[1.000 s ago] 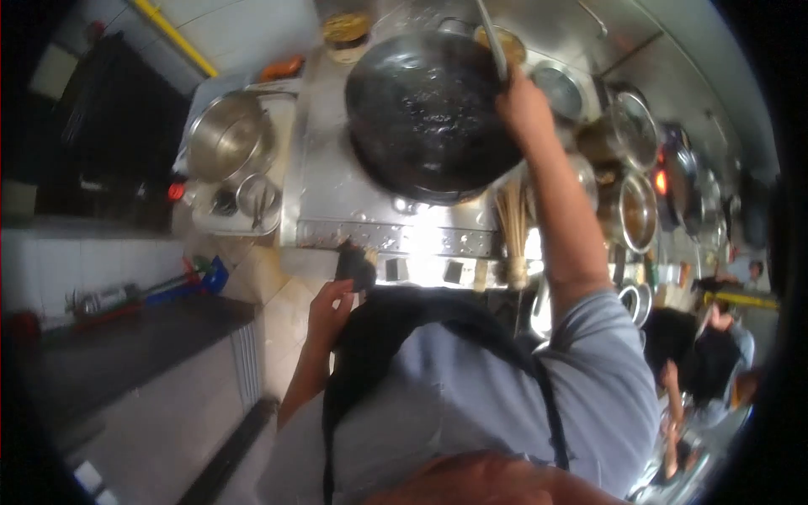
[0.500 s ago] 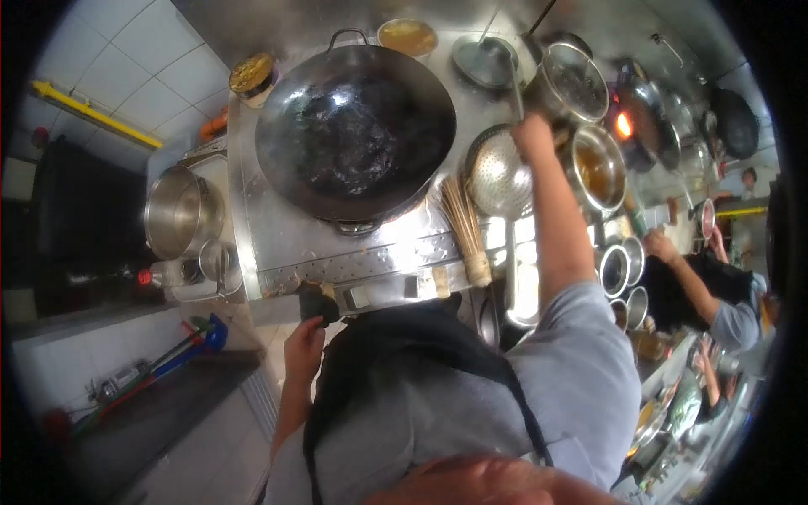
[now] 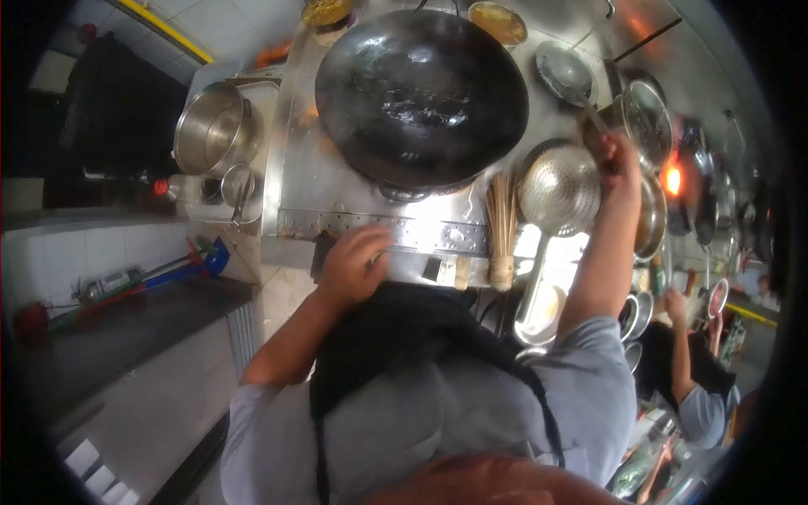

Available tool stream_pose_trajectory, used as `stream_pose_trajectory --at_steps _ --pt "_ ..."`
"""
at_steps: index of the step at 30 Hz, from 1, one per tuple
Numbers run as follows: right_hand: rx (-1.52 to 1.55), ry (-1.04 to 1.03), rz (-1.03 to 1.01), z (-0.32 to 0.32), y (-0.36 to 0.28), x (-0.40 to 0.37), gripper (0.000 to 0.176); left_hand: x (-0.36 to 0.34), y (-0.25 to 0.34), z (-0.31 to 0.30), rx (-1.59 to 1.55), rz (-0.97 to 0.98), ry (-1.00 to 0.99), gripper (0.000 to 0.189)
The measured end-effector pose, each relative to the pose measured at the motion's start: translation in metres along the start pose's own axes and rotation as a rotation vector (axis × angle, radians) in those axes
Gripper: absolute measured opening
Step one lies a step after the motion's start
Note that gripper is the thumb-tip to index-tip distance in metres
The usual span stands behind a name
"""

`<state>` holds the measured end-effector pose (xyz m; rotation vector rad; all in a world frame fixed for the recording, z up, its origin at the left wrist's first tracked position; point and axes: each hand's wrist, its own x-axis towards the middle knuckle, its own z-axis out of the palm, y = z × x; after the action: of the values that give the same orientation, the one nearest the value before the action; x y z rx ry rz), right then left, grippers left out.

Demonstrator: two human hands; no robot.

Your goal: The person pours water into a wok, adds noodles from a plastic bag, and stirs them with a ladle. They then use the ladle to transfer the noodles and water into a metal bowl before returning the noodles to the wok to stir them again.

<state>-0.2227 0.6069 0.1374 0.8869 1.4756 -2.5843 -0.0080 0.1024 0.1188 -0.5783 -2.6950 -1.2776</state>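
Observation:
My right hand is closed around the handle of a metal ladle, whose bowl lies to the right of a large dark wok. The wok holds a shiny, wet-looking surface. My left hand is at the counter's front edge, below the wok; its fingers are blurred, and whether they hold anything is not clear. A perforated strainer with a long handle rests left of my right forearm. Beside it stands a bamboo brush.
At left are a steel pot, a small metal cup and a red-capped bottle. Bowls of yellowish food sit behind the wok. A flame burns at right, where a co-worker stands.
My left hand has risen from beside the apron to the counter edge. My right hand still holds the ladle. The view has shifted, so the wok sits higher and further right.

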Motion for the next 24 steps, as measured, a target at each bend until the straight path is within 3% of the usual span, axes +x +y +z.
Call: stream_pose_trajectory --at_steps 1,3,6,8,10,12,14,16,18,20,24 --pt "-0.048 0.033 -0.043 0.001 0.001 -0.018 0.014 0.021 0.003 0.006 0.025 0.147 0.042 0.023" --pt "-0.081 0.023 -0.038 0.014 0.001 -0.070 0.016 0.047 -0.005 0.034 0.079 0.230 0.091 0.023" --pt "-0.170 0.029 -0.017 0.016 0.001 -0.127 0.019 0.069 -0.016 0.059 0.049 0.231 0.090 0.022" --pt "-0.173 -0.078 -0.076 0.015 0.005 -0.156 0.018 0.072 -0.030 0.073 0.067 0.262 0.120 0.022" --pt "-0.260 -0.007 -0.100 0.023 0.009 -0.187 0.020 0.072 -0.038 0.080 0.088 0.293 0.148 0.021" --pt "-0.234 -0.099 -0.052 0.022 0.015 -0.212 0.018 0.071 -0.040 0.084 0.113 0.279 0.161 0.021" --pt "-0.214 -0.007 -0.088 0.031 0.024 -0.243 0.019 0.070 -0.038 0.081 0.105 0.289 0.160 0.020" --pt "-0.283 -0.095 -0.083 0.032 0.031 -0.266 0.021 0.070 -0.034 0.076 0.103 0.300 0.163 0.019" --pt "-0.361 -0.016 -0.081 0.045 0.036 -0.288 0.025 0.069 -0.031 0.071 0.090 0.320 0.186 0.017" --pt "-0.406 -0.137 -0.041 0.049 0.041 -0.303 0.026 0.067 -0.031 0.069 0.085 0.316 0.175 0.017" --pt "-0.475 -0.088 0.007 0.055 0.054 -0.325 0.040 0.067 -0.039 0.073 0.077 0.313 0.175 0.019"
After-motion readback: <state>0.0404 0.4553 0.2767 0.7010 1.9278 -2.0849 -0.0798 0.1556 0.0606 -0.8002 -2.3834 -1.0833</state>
